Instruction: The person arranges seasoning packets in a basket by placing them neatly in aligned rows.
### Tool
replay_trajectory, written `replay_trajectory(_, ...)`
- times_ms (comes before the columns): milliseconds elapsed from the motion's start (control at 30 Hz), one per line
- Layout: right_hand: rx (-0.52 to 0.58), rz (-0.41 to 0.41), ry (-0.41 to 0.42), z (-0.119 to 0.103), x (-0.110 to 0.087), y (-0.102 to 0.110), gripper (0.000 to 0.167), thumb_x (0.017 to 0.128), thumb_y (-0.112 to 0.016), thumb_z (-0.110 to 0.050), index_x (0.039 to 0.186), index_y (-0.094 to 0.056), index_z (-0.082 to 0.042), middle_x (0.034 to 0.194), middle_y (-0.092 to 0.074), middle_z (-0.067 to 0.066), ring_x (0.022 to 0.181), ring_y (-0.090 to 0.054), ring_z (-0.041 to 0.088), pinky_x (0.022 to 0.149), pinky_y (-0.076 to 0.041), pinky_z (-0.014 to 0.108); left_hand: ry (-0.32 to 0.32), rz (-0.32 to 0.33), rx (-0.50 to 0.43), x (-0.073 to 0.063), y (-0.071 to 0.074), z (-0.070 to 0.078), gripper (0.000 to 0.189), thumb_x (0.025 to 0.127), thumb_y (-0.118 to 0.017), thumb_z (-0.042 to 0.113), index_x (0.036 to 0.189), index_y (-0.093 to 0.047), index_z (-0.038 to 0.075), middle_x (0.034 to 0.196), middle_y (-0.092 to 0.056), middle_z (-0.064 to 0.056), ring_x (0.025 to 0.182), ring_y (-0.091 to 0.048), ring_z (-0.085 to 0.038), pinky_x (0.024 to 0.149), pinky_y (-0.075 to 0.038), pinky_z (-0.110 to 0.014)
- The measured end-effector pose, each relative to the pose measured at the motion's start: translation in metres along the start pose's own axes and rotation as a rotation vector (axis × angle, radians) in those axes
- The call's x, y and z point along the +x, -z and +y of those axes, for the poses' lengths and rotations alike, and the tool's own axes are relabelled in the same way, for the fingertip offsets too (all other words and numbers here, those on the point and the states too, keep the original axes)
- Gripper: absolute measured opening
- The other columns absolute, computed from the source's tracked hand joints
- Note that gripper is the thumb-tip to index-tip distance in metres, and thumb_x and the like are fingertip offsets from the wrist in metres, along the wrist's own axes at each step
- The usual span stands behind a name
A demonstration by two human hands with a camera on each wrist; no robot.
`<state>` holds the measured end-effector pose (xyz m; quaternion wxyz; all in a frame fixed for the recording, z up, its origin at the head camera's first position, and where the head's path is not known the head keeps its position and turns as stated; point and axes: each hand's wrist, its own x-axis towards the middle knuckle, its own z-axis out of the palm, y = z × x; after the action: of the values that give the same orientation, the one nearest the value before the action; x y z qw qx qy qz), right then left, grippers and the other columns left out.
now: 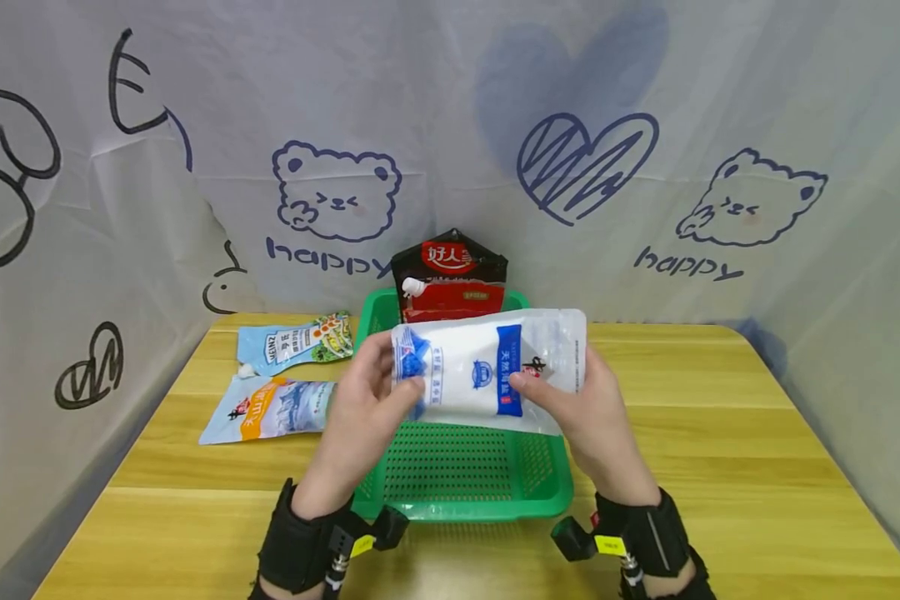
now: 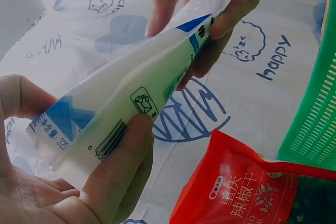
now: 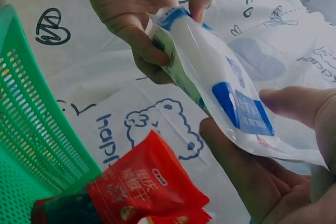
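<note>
A white and blue bag of salt (image 1: pixel 461 371), clear at one end, is held up level over the green basket (image 1: pixel 487 510). My left hand (image 1: pixel 367 408) grips its left end, thumb on the front and fingers behind. At the other end my right hand (image 1: pixel 588 417) pinches the bag the same way. The left wrist view shows the bag's back (image 2: pixel 131 98) with a barcode under the left fingers. In the right wrist view the bag's blue label (image 3: pixel 244 108) lies beside the right thumb.
A black and red pouch (image 1: pixel 453 279) stands at the basket's back; the wrist views show a red bag of dried chilies (image 2: pixel 231 182) by the basket. Left of the basket lie a light-blue Heinz pouch (image 1: pixel 292 343) and a blue and orange bag (image 1: pixel 270 408). A printed cloth (image 1: pixel 450 108) hangs behind the table (image 1: pixel 682 400).
</note>
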<state>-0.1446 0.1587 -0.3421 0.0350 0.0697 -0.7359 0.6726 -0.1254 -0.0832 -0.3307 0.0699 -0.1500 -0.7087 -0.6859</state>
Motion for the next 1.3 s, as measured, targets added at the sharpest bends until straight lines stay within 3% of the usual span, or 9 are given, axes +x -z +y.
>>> replay_trajectory(433,-0.011,0.069,-0.008,0.000,-0.003,-0.004,0.053,0.089,-0.084,-0.012,0.134,-0.058,-0.006,0.124,-0.069,0.016,0.103,-0.075,0.030,0.080,-0.064,0.040,0.020,-0.073,-0.017,0.001,-0.002,-0.001,0.055,0.094,-0.052,-0.005,0.146,-0.037,-0.004,0.132,-0.057,-0.023,0.112,-0.065,-0.032,0.086,-0.062,-0.034)
replay_trajectory(633,0.020,0.085,0.046,-0.004,-0.004,-0.001,0.049,0.090,-0.082,-0.008,0.132,-0.059,-0.003,0.123,-0.069,0.018,0.099,-0.076,0.022,0.080,-0.064,0.040,0.059,-0.106,0.054,0.001,0.001,-0.001,0.056,0.099,-0.061,0.008,0.148,-0.037,0.002,0.141,-0.054,-0.019,0.122,-0.058,-0.033,0.094,-0.060,-0.038)
replay_trajectory(833,-0.011,0.068,0.073,-0.008,-0.008,0.003,0.048,0.089,-0.083,-0.008,0.131,-0.060,-0.002,0.122,-0.070,0.018,0.099,-0.076,0.021,0.080,-0.064,0.040,0.098,-0.116,0.120,0.003,0.005,-0.001,0.060,0.098,-0.069,0.015,0.152,-0.042,0.009,0.140,-0.054,-0.017,0.117,-0.058,-0.035,0.087,-0.062,-0.039)
replay_trajectory(1067,-0.129,0.020,0.037,-0.008,-0.009,0.008,0.051,0.086,-0.087,-0.017,0.130,-0.062,-0.006,0.120,-0.071,0.013,0.102,-0.074,0.028,0.081,-0.064,0.039,0.150,-0.172,0.252,0.002,0.010,0.000,0.055,0.093,-0.079,0.021,0.144,-0.059,0.022,0.133,-0.059,-0.010,0.108,-0.060,-0.033,0.077,-0.063,-0.037)
replay_trajectory(1200,-0.146,-0.002,0.004,-0.010,-0.011,0.007,0.053,0.087,-0.087,-0.018,0.133,-0.062,-0.008,0.121,-0.070,0.014,0.103,-0.074,0.029,0.081,-0.064,0.040,0.152,-0.205,0.304,0.002,0.011,0.000,0.053,0.092,-0.081,0.024,0.141,-0.063,0.021,0.124,-0.063,-0.010,0.101,-0.062,-0.030,0.074,-0.063,-0.035)
replay_trajectory(1300,-0.148,-0.005,-0.003,-0.009,-0.011,0.007,0.054,0.088,-0.086,-0.018,0.135,-0.061,-0.010,0.123,-0.070,0.013,0.105,-0.073,0.029,0.083,-0.064,0.041,0.141,-0.187,0.315,0.002,0.011,0.001,0.051,0.091,-0.082,0.022,0.139,-0.065,0.020,0.122,-0.065,-0.010,0.099,-0.062,-0.029,0.072,-0.063,-0.035)
